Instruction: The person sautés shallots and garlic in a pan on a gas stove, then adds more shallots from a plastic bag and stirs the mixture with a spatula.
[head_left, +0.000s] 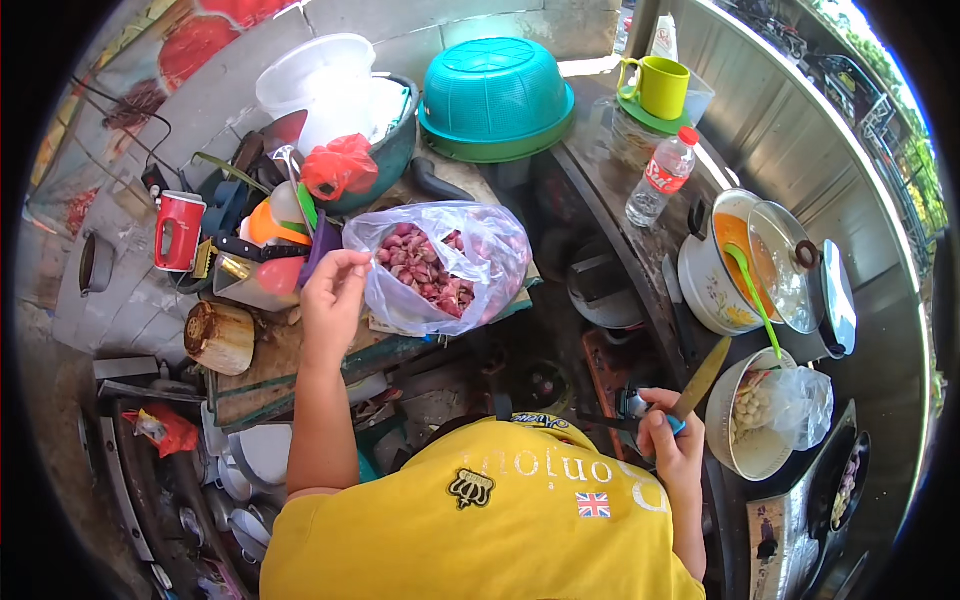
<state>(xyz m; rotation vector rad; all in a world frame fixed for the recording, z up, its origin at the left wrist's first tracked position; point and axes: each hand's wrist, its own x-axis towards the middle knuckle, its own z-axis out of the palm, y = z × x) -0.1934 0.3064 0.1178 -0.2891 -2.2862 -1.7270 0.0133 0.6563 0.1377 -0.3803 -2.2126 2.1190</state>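
Observation:
A clear plastic bag lies open on the wooden board, filled with small red shallots. At the bag's left rim are the fingertips of my left hand, drawn close together; whether they grip the plastic I cannot tell. My right hand, to the right of my chest, holds a knife by its blue handle, the blade slanting up and away. Just right of that hand stands a white bowl with pale peeled bulbs and a crumpled clear bag in it.
An enamel pot holds orange liquid, a green spoon and a tilted glass lid. A water bottle stands behind. Utensils including a black-handled knife crowd the left. A turquoise basket sits behind the bag; a pan lies far right.

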